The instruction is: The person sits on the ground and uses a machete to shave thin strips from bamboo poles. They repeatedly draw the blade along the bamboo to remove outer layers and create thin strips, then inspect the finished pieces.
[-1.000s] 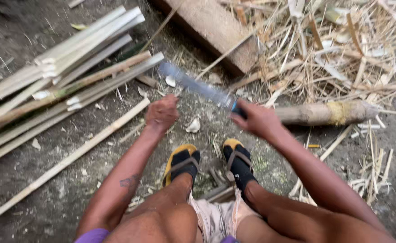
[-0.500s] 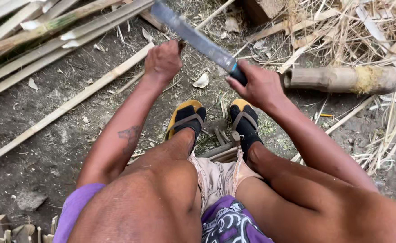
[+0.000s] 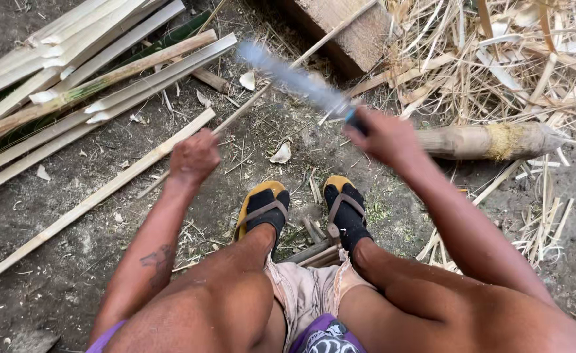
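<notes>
Right hand (image 3: pixel 384 134) grips a blurred machete (image 3: pixel 294 78); left hand (image 3: pixel 195 157) fisted over a bamboo strip (image 3: pixel 104 189).

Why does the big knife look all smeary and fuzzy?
In the head view, the knife blade is smeared by motion blur, and the right hand gripping it is a little soft too; the bamboo strips and sandals look sharp in even daylight.

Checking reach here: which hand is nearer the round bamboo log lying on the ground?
Right. The right hand, gripping the long blade, hangs just beside the bamboo log; the left hand holds a thin bamboo strip far across from it.
</notes>
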A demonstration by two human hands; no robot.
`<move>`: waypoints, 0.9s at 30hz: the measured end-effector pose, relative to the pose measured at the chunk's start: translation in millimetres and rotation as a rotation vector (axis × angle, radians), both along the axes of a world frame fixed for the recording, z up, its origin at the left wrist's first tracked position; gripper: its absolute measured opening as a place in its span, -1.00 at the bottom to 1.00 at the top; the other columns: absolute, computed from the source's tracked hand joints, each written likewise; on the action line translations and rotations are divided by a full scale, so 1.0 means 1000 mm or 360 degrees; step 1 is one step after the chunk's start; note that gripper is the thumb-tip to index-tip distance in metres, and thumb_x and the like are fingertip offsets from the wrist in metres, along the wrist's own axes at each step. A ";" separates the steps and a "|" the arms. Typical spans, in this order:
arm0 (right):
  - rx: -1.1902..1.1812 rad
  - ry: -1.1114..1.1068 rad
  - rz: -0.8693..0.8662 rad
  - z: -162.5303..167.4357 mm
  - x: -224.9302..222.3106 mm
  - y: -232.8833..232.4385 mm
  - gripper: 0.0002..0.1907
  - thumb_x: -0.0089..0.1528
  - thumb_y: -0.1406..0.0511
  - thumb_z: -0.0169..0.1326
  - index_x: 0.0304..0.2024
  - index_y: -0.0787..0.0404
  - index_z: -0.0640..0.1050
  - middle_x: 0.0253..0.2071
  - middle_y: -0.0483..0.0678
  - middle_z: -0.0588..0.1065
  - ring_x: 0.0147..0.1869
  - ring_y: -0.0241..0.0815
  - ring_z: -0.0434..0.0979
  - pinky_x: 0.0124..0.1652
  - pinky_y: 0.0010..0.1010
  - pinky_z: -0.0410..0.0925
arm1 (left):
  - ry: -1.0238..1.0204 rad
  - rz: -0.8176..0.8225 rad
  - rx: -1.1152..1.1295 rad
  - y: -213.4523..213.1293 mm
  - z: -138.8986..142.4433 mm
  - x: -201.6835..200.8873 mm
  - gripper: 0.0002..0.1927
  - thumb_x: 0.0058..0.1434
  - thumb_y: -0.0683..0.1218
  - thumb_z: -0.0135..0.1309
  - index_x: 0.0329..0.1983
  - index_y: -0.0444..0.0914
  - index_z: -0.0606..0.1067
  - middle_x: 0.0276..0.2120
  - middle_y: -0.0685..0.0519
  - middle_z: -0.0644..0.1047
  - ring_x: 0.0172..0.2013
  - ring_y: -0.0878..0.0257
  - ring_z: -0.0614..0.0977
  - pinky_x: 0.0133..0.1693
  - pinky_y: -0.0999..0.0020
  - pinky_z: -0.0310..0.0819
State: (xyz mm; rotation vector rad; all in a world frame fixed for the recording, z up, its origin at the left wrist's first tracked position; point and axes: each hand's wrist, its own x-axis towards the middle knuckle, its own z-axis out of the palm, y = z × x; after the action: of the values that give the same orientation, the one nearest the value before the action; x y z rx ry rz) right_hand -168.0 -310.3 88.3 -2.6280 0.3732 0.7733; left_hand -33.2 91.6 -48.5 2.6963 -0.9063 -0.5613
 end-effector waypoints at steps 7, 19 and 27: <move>-0.0510 -0.0552 -0.0459 -0.029 -0.005 -0.139 -0.52 0.46 -0.08 0.09 0.02 0.20 0.52 -0.34 0.07 0.55 -0.33 0.00 0.58 -0.25 -0.09 0.45 | 0.0224 0.0180 0.0309 0.045 0.033 0.018 -0.58 0.42 0.21 -0.04 -0.31 -0.18 0.57 -0.66 0.04 0.48 -0.64 0.19 0.49 -0.55 0.23 0.38; 0.0168 -0.0364 -0.0667 -0.003 0.008 -0.027 -0.57 0.31 0.01 0.12 0.06 0.13 0.54 -0.29 0.02 0.59 -0.31 -0.16 0.60 -0.25 -0.21 0.50 | 0.0687 0.0121 -0.0025 -0.210 0.050 0.070 -0.67 0.39 0.07 -0.01 -0.15 -0.27 0.59 -0.35 -0.12 0.60 -0.33 0.06 0.60 -0.33 0.14 0.42; 0.0038 -0.0058 -0.0595 0.012 0.009 -0.011 -0.53 0.33 -0.10 0.04 0.10 0.02 0.53 -0.36 -0.04 0.58 -0.40 -0.14 0.58 -0.29 -0.19 0.53 | 0.0946 0.0190 0.0042 -0.164 0.066 0.043 -0.60 0.50 0.06 -0.22 -0.18 -0.31 0.51 -0.49 0.12 0.40 -0.54 0.29 0.32 -0.51 0.28 0.34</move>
State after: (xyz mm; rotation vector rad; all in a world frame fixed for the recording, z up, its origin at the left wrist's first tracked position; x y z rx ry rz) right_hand -158.6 -320.9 100.8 -2.4392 0.8097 0.5991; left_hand 10.1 -72.2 17.6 2.3539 -0.5688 -1.2559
